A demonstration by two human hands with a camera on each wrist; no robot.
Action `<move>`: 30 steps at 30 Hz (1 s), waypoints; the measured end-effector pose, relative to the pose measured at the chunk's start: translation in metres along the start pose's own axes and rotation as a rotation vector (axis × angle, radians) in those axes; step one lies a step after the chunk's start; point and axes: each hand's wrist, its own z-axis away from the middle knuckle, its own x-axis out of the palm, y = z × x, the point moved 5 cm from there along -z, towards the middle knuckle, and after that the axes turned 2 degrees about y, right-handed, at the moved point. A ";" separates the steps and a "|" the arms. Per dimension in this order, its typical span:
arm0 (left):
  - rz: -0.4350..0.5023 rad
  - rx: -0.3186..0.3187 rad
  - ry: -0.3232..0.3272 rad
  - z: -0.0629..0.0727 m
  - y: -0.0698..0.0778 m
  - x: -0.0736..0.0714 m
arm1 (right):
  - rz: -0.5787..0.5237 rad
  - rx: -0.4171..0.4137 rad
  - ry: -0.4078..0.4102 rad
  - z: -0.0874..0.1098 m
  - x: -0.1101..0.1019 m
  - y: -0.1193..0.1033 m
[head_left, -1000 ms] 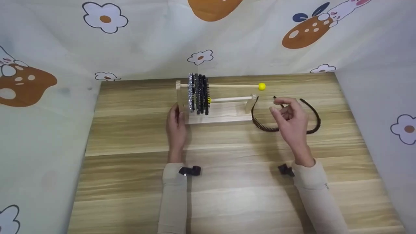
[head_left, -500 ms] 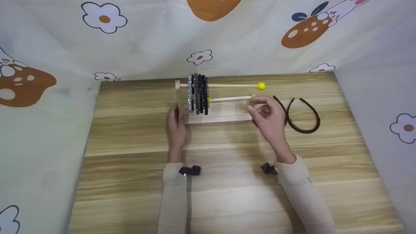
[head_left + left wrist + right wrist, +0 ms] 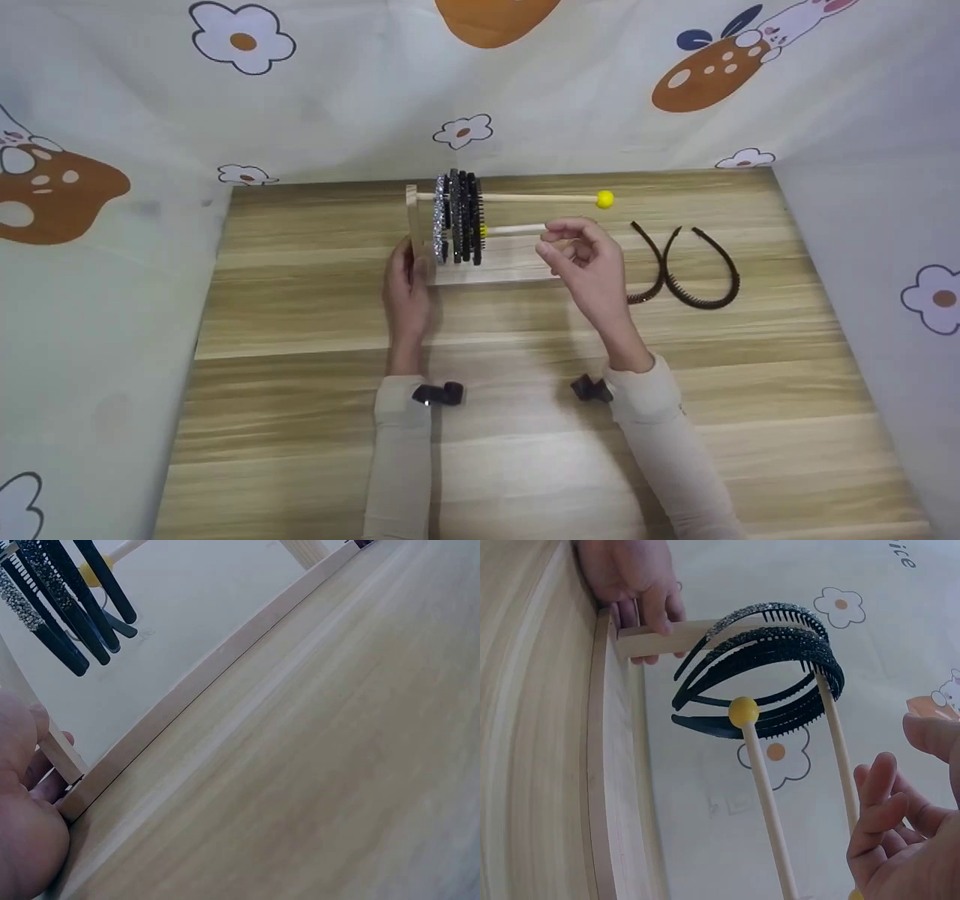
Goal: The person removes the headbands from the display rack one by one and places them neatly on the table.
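A wooden stand (image 3: 510,270) with two horizontal rods sits near the table's back. Several headbands (image 3: 465,217), silver-glittered and black, hang on its upper rod by the left post. My left hand (image 3: 407,300) grips the left post low down, thumb on one side and fingers on the other. Over the stand's right end is my right hand (image 3: 589,262), hiding the right post. In the right wrist view, thumb and fingers of the right hand (image 3: 907,840) are apart, loosely bent, with nothing between them. The upper rod ends in a yellow ball (image 3: 604,199).
Two brown toothed headbands lie on the table right of the stand: one nearer (image 3: 661,259), partly behind my right hand, and one farther right (image 3: 705,304). A printed cloth (image 3: 360,112) rises behind the table and along its sides.
My right hand has moved left, from above the loose brown headbands to the right end of the stand. The left hand stays on the post.
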 end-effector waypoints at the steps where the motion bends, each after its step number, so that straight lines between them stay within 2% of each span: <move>1: 0.001 0.003 0.000 0.000 0.001 0.000 | -0.005 0.001 -0.005 0.000 0.001 0.000; 7: 0.006 0.019 -0.003 -0.001 0.003 -0.002 | -0.034 0.033 -0.041 -0.003 0.012 0.001; 16: -0.002 -0.008 -0.003 -0.001 0.000 -0.001 | -0.068 0.095 -0.111 -0.008 0.040 0.005; 22: 0.003 -0.025 -0.005 0.000 -0.001 -0.001 | -0.086 0.124 -0.128 -0.009 0.056 0.008; 30: -0.017 -0.032 -0.018 0.001 -0.001 0.001 | -0.122 0.169 -0.113 -0.010 0.071 0.013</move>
